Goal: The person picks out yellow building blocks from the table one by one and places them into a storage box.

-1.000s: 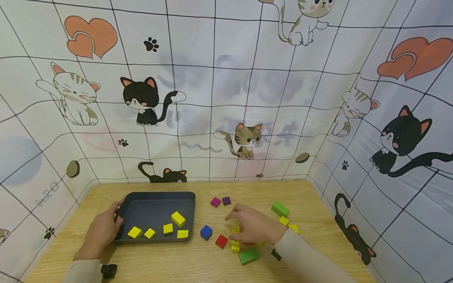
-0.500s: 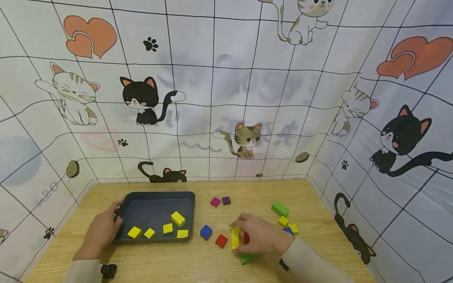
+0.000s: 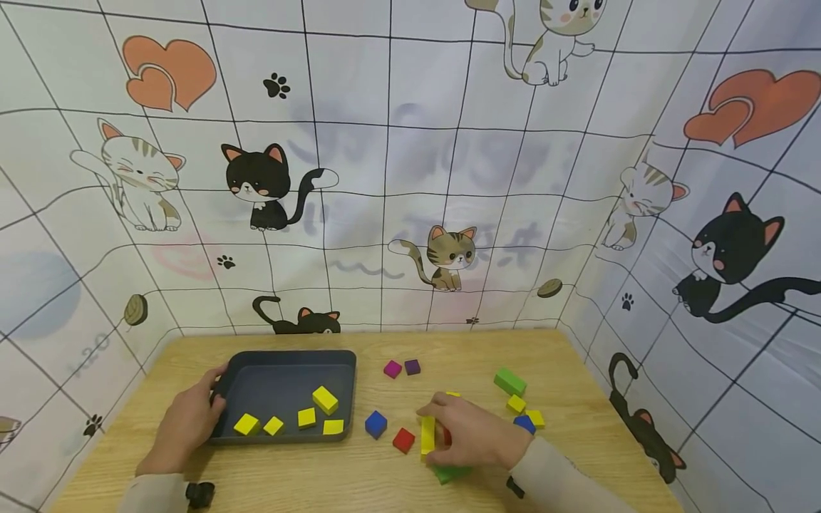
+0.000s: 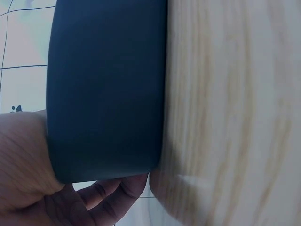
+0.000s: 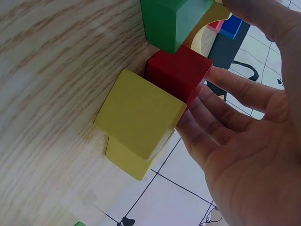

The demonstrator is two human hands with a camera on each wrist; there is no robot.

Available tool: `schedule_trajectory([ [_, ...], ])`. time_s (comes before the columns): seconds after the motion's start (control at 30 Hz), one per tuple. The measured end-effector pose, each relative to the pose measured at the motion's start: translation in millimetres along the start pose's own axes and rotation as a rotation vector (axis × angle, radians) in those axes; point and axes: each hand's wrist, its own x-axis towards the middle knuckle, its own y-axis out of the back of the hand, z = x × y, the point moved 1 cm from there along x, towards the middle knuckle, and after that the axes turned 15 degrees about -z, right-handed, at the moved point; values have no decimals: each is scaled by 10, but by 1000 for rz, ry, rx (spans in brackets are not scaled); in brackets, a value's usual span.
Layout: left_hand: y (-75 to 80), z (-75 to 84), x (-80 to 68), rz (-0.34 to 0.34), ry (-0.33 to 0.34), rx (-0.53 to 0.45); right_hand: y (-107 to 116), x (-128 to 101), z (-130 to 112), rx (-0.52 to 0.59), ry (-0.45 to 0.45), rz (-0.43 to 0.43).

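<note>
My left hand [image 3: 184, 429] grips the left edge of the dark tray [image 3: 276, 385], where five yellow blocks [image 3: 326, 401] lie in the near half, while my right hand [image 3: 479, 432] pinches another yellow block [image 3: 427, 436] between thumb and fingers, right of the tray on the worktop [image 3: 308, 479], near a red block [image 3: 403, 440]

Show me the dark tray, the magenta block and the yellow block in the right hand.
Dark tray [image 3: 266, 388]: head view, bare floor.
Magenta block [image 3: 393, 369]: head view, visible middle.
Yellow block [image 3: 427, 434]: head view, long visible face.
</note>
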Motion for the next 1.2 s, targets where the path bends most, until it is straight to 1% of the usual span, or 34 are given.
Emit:
schedule_trajectory([
  [0.3, -4, 13, -25, 10, -6, 6, 6, 2, -32, -9, 17, 5],
  [0.57, -8, 12, -16, 24, -17, 3, 64, 31, -55, -17, 15, 18],
  [0.8, 7, 15, -4, 37, -20, -1, 170, 83, -108, -47, 20, 64],
  [0.97, 3, 16, 0, 37, -18, 2, 251, 154, -174, -51, 15, 81],
  [1.1, 1, 13, -4, 44, -17, 9, 319, 264, -246, -36, 34, 97],
  [1.2, 0, 13, -11, 44, -15, 10, 354, 366, -298, -25, 31, 96],
])
